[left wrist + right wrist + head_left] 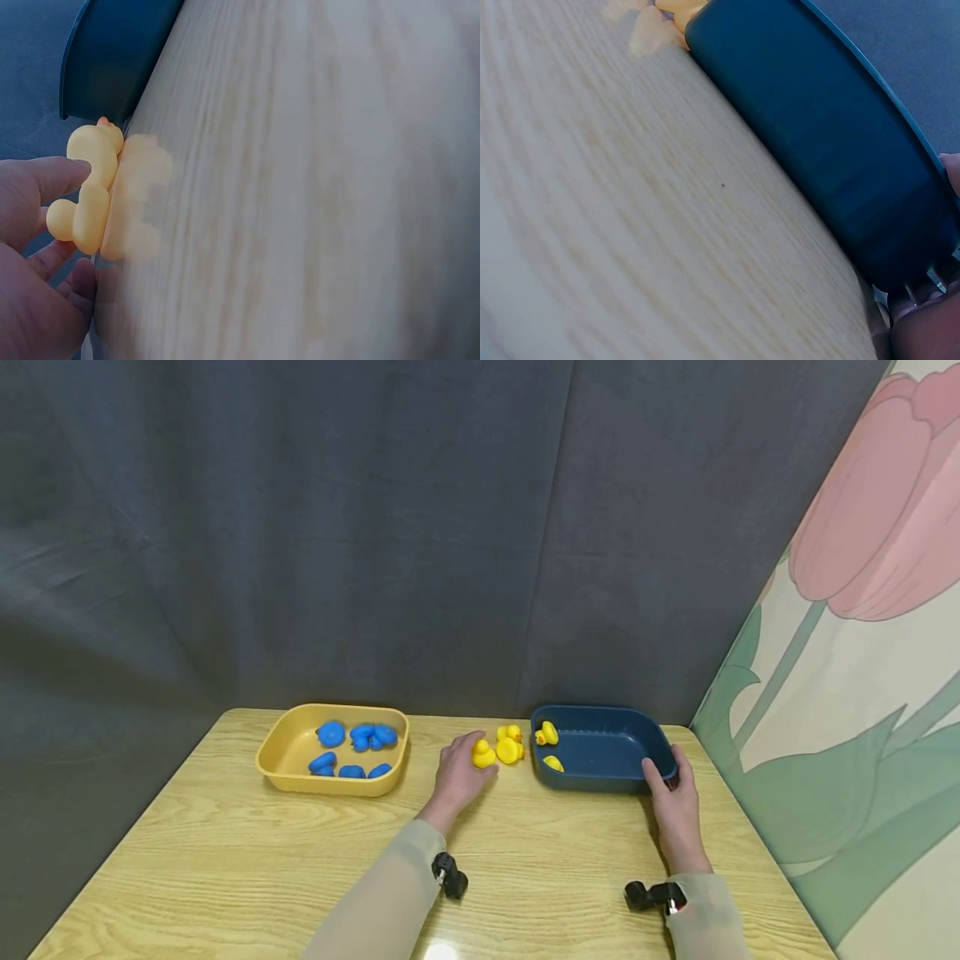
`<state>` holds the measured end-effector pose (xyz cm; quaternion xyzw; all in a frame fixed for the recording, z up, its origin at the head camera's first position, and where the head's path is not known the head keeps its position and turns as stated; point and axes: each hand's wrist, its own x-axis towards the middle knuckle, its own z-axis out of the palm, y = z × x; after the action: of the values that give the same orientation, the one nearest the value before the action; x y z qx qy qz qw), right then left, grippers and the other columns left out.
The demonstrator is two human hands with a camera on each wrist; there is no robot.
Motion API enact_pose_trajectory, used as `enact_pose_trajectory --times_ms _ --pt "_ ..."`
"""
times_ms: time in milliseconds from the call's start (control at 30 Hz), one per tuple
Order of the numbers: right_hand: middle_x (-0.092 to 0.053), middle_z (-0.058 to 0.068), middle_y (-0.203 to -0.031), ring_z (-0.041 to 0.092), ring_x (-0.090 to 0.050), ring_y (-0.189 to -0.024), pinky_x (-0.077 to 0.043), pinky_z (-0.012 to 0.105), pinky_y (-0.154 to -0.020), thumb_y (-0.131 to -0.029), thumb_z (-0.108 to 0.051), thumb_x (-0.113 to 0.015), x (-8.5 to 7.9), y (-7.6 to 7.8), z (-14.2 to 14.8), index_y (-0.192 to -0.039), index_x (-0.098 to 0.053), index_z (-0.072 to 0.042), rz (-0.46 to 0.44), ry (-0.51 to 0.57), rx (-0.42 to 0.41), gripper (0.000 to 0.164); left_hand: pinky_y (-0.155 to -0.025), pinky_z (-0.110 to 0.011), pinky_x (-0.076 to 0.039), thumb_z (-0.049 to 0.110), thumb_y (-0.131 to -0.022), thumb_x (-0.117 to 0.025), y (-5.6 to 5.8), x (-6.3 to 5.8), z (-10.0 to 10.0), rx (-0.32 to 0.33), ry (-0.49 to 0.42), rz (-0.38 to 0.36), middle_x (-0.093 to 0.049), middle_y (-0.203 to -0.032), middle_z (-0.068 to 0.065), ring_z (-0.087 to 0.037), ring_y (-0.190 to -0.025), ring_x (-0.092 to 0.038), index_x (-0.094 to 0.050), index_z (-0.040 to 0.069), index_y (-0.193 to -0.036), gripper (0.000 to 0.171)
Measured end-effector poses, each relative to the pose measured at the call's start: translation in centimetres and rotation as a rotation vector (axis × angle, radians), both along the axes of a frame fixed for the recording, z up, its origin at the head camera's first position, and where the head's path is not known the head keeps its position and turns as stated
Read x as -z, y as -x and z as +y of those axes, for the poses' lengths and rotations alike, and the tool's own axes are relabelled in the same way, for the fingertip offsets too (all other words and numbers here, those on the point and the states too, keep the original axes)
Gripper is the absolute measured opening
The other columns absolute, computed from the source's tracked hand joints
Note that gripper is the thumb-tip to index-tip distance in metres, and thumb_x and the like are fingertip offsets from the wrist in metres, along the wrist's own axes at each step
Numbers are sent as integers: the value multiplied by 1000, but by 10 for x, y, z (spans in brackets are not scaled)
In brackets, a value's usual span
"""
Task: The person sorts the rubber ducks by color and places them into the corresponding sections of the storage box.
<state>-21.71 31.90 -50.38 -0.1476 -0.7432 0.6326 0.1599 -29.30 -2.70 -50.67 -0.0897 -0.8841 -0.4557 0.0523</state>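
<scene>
- Looks, by judgement, like the pick-up of a yellow duck [483,755] with the left hand [456,774], while steadying the dark-blue tray [588,780] with the right hand [677,814].
- Bent loosely about that duck at the left, thumb to one side and fingers to the other; cannot tell whether pinching it firmly or only placed around it; appears to have the duck upright on the table [540,868].
- Gripping, at the right, the tray's near corner, around 4 o'clock on it; thumb over the rim, fingers along the outside.
- Count two more yellow ducks [510,752] at about 2 o'clock from the left hand, between it and the dark-blue tray; find the nearer one tipped, flat base turned to view.
- Note a pair of yellow ducks [549,733] inside the dark-blue tray, towards 10 and 8 o'clock; see also blue ducks [330,733] spread about the orange-yellow tray [322,783], at 9 o'clock from the left hand.
- Would call next, by judgement, for a sure pinch; then for a lift clear of the neighbours and the rim, and a short pass towards 3 o'clock, keeping the tray still.
- Can read no brand, label or writing anywhere; too small to judge on the black wrist cameras [450,875].
</scene>
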Motion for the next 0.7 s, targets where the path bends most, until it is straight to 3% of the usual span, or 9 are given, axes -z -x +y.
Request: enact_pose_trajectory --times_ms 400,700 --pt "-7 13 -183 31 -13 -168 -17 38 -135 -115 -32 -60 -17 -8 -8 -179 -7 -13 -13 18 -19 86 -108 -57 -51 6 -95 -86 -2 0 -1 -4 8 18 -65 -141 -19 -42 -128 -56 -67 6 -144 53" --pt "-7 13 -184 31 -12 -168 -16 36 -134 -115 -31 -60 -15 -7 -8 -179 -7 -13 -11 22 -16 86 -109 -57 -50 2 -94 -86 -1 1 -2 1 2 12 -67 -139 -19 -42 -129 -56 -67 5 -142 52"
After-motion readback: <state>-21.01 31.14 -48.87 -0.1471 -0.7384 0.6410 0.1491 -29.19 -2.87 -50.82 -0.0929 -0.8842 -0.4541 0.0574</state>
